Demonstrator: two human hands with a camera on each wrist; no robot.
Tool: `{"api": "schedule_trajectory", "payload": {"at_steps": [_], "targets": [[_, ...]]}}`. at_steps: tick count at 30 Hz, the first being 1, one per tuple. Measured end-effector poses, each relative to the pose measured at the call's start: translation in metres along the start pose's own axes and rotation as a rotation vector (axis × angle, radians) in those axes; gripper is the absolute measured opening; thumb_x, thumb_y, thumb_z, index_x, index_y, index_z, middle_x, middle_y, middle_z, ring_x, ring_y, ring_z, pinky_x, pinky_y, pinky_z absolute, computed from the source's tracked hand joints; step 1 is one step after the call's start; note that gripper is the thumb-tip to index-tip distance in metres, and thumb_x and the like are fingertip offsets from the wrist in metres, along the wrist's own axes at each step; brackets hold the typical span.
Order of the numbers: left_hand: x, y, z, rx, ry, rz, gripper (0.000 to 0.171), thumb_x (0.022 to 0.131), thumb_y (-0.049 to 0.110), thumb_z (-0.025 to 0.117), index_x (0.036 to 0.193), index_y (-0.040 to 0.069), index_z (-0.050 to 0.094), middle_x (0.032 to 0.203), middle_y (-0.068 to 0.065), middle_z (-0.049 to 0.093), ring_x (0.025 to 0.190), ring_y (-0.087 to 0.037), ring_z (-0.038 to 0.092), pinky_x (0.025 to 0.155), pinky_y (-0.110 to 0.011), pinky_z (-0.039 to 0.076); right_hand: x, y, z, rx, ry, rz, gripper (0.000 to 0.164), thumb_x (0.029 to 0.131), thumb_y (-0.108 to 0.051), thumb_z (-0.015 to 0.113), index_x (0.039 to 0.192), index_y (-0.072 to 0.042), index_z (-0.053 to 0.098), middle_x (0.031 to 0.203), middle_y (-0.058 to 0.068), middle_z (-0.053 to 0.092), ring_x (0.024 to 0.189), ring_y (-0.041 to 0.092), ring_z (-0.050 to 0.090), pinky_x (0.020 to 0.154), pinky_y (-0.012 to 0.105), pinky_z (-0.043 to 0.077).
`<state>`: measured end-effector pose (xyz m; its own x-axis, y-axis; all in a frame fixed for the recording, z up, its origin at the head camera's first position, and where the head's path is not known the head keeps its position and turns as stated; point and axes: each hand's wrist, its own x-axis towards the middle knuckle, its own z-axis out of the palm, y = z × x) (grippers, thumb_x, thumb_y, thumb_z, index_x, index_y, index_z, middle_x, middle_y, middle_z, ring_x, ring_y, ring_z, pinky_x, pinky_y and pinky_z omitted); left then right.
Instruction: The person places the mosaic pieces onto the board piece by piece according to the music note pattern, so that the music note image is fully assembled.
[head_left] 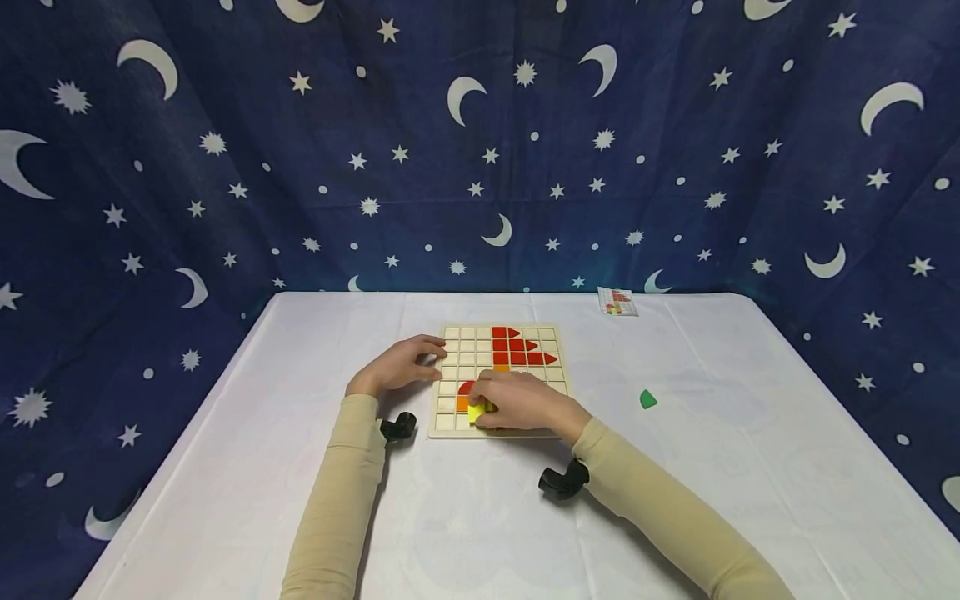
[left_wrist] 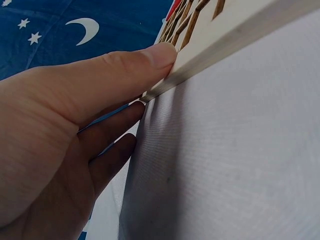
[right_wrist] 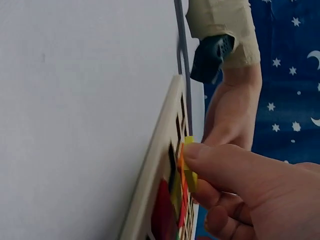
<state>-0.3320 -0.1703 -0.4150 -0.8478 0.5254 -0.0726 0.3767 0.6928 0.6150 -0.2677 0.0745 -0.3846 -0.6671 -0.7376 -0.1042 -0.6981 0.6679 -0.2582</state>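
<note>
A wooden grid board (head_left: 451,373) lies on the table. My right hand (head_left: 521,402) pinches a yellow tile (head_left: 476,414) between thumb and fingers over the board's lower part; in the right wrist view this yellow tile (right_wrist: 189,167) stands tilted at the board's face. Just left of it are an orange square (head_left: 462,404) and a red rounded piece (head_left: 466,387). Rows of red squares ending in points (head_left: 517,358) fill cells at the upper right, with an orange tile (head_left: 501,367) below. My left hand (head_left: 401,364) rests at the board's left edge, thumb touching the rim. My right hand hides several cells.
A green quarter-round piece (head_left: 648,399) lies on the white tablecloth (head_left: 720,467) to the right of the board. At the far edge lies a small picture card (head_left: 618,302) with a coloured pattern. Behind the table hangs a dark blue curtain (head_left: 420,208) with moons and stars.
</note>
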Motion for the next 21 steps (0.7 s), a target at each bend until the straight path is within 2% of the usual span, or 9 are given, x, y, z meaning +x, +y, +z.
{"api": "schedule_trajectory", "payload": {"at_steps": [10,21], "targets": [[0.0005,0.0003,-0.0005,-0.004,0.000,-0.013,0.044,0.089,0.018,0.073,0.129,0.003,0.062,0.147,-0.012,0.046,0.139,-0.031,0.036,0.116,-0.045,0.029,-0.0082,0.0103,-0.0037,0.043,-0.043,0.027,0.020,0.086,-0.029,0.076,0.101,-0.017,0.070,0.089,-0.008,0.056,0.076,0.007,0.052,0.067,0.023,0.047],[0.0003,-0.0002,0.0005,-0.014,0.008,-0.007,0.042,0.089,0.017,0.073,0.127,0.002,0.063,0.147,-0.013,0.046,0.139,-0.032,0.036,0.116,-0.045,0.028,-0.0101,0.0085,-0.0005,0.041,-0.015,-0.007,0.020,0.086,-0.029,0.074,0.101,-0.017,0.070,0.094,-0.007,0.059,0.078,0.006,0.053,0.068,0.023,0.048]]}}
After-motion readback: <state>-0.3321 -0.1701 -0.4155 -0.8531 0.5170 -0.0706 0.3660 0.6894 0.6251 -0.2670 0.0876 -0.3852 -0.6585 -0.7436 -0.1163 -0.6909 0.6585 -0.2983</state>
